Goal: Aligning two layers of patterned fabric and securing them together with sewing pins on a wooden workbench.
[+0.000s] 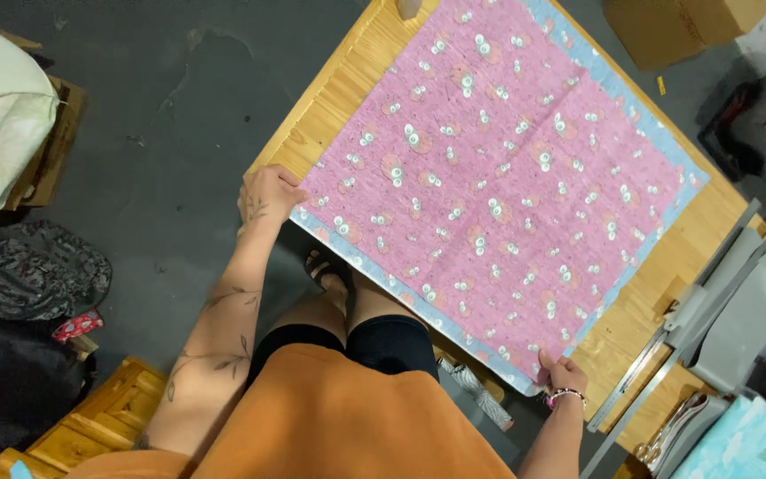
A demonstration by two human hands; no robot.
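A pink cloth (498,177) with small round white-and-red prints and a light blue border lies spread flat on a wooden table (361,66). My left hand (268,195) pinches the cloth's near left corner at the table's edge. My right hand (562,372), with a beaded bracelet on the wrist, grips the near right corner. Both arms are stretched wide apart along the cloth's near edge.
A cardboard box (676,27) stands on the floor at the top right. Grey metal parts and a ruler (720,293) lie at the table's right end, with folded fabrics (746,443) below. Bags (2,115) and a wooden crate (99,417) sit on the grey floor at left.
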